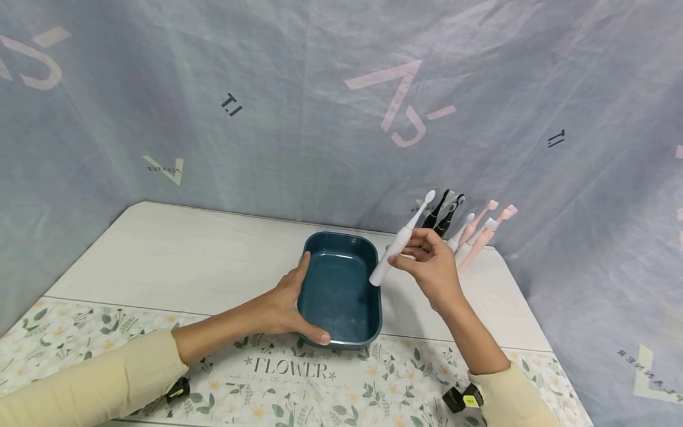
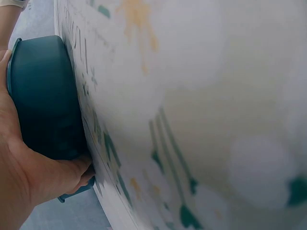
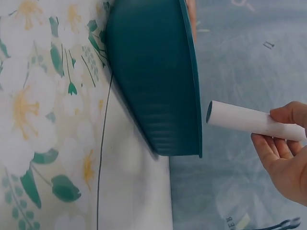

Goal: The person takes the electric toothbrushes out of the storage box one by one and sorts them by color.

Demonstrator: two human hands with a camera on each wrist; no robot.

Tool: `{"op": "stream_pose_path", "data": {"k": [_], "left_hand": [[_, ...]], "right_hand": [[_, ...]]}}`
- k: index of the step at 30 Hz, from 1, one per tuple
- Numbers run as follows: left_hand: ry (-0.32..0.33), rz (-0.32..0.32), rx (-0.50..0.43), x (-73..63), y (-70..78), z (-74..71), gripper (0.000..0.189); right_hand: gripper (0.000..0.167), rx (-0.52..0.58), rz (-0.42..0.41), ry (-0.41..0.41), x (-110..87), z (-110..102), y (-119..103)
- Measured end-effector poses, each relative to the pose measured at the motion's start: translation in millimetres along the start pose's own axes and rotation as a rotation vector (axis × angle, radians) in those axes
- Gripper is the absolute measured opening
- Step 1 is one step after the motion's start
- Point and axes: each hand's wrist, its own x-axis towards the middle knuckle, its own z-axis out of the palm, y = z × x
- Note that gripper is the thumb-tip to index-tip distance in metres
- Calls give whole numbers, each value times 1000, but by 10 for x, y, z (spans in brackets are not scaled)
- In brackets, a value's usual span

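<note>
A deep teal rectangular basin sits on the table with its inside bare. My left hand grips its left side, thumb over the near rim and fingers along the outer wall; the left wrist view shows the fingers low against the wall. Above the basin's right rim, my right hand pinches a white electric toothbrush by its handle. The brush tilts, head up and to the right, its round base over the rim. In the right wrist view the thumb and fingers close round the white handle.
Behind the right hand stand several more electric toothbrushes: black ones, white ones and pink ones. A floral cloth covers the table's front, with a white surface behind. Grey-blue curtains hang around the table.
</note>
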Motion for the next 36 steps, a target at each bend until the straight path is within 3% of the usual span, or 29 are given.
{"op": "stream_pose_path", "data": {"k": [12,23,36], "left_hand": [[0,1,-8,1,-7,-1,178],[-6,5,1,-5,-11,-1,178],[-1,15,3,11,-13,-8,178]], "right_hand": [[48,38,43,46,-72,-173,2],[47,41,32,66,-129,-220,71],[43,-9,78,137,-161,-346,178]]}}
